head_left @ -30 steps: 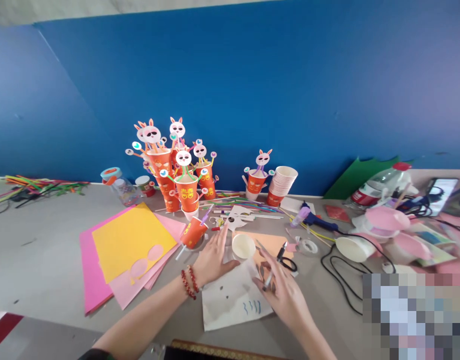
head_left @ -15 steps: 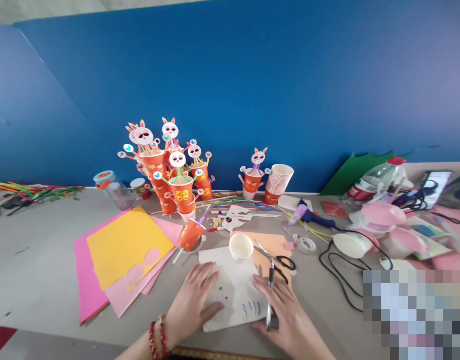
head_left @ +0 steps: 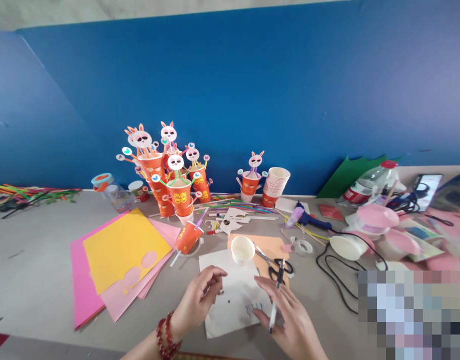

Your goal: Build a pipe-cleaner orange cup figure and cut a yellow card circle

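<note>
A sheet of white paper (head_left: 233, 320) with small blue wavy marks and dark spots lies before me. Over its left edge, my left hand (head_left: 203, 295) has loosely bent fingers with a gap to the thumb and nothing visible in them. My right hand (head_left: 290, 310), at the paper's right side, holds a pen (head_left: 278, 295) slanting between its fingers. A white paper cup (head_left: 243, 250) stands at the top of the sheet. Black-handled scissors (head_left: 277, 266) rest on orange paper (head_left: 248, 241), partly behind the right hand.
Red cups with rabbit faces (head_left: 180, 195) stand at back left, and stacked cups (head_left: 275, 185) at back centre. Coloured sheets (head_left: 128, 245) lie left. A glue gun (head_left: 312, 217), its black cord (head_left: 325, 272) and a plastic bottle (head_left: 368, 185) are right.
My left hand has lifted from the paper and its fingers have curled. My right hand has shifted slightly right with the pen, which now tilts more.
</note>
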Available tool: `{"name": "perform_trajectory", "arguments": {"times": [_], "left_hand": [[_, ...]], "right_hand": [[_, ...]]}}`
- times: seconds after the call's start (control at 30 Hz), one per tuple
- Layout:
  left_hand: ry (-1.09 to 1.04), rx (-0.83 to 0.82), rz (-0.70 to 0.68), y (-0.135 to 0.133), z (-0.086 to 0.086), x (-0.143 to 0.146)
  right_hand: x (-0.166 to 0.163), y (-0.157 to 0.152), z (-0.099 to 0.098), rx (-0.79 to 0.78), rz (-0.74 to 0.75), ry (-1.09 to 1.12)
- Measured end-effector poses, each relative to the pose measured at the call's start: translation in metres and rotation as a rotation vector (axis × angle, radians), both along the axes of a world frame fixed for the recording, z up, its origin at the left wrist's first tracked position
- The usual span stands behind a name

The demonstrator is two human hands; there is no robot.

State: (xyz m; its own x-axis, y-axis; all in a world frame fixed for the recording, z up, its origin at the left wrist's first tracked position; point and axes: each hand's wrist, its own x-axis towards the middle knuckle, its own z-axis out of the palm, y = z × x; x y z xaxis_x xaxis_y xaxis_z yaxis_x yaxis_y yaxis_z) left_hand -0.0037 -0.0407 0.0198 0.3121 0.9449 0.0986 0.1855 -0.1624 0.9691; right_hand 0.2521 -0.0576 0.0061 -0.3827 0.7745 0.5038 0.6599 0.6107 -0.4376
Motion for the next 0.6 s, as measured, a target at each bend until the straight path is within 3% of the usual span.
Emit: {"name": "perform_trajectory", "arguments": {"times": [0.1,0.17,0.43,0.6], "left_hand": [[-0.202,-0.128,-0.091,-0.001,0.006,0.011],[-0.243,-0.13,-0.14,-0.001,0.012,0.018],[-0.123,0.119,-0.304,-0.004,0.044,0.019],[-0.135,0.136,-0.37,-0.005,0.056,0.012]], "right_hand": [[-0.013,-0.001,0.012,0.02,0.068,0.063],[-0.025,0.001,0.019,0.013,0.11,0.088],[-0.046,0.005,0.034,-0.097,0.219,0.178],[-0.042,0.004,0.037,-0.082,0.277,0.257]]}}
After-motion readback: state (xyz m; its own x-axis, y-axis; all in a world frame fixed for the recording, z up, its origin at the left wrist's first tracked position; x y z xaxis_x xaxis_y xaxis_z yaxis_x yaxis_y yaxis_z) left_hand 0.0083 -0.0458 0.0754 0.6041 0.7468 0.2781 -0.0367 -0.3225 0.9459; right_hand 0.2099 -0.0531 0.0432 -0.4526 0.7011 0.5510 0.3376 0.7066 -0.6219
